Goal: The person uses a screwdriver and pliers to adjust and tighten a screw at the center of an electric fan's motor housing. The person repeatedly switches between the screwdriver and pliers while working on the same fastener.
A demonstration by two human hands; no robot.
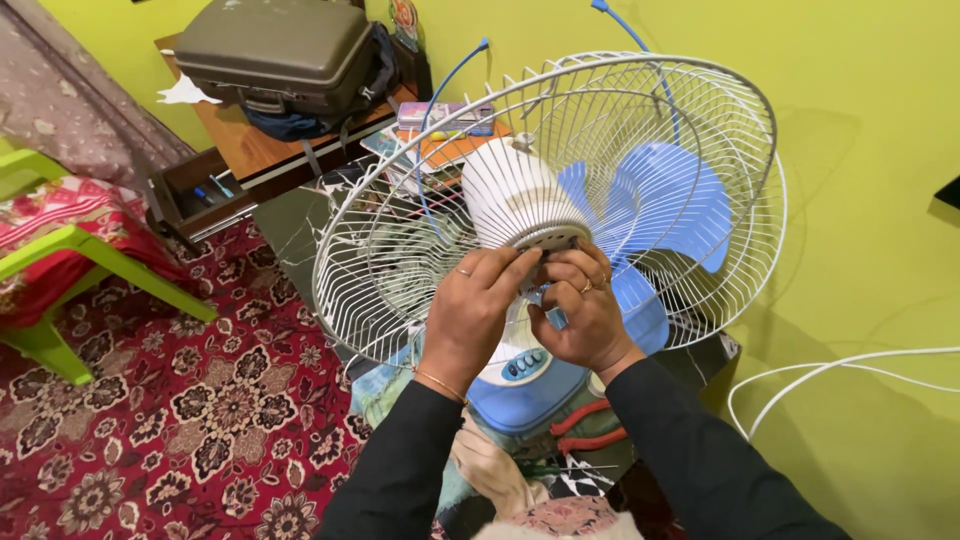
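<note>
White plastic ribs cover the fan's motor housing (512, 195), which sits behind the wire guard (560, 110) and blue blades (665, 190). The left hand (470, 310) and right hand (580, 305) pinch together at the housing's lower rear edge; whatever small part their fingertips (528, 262) grip is hidden. Red-handled pliers (590, 428) lie partly concealed beneath the blue control base (525, 385).

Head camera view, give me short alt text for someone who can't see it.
Two hands, left hand and right hand, press their fingers against the back of a white motor housing on a table fan with blue blades. Red-handled pliers lie below.
</note>
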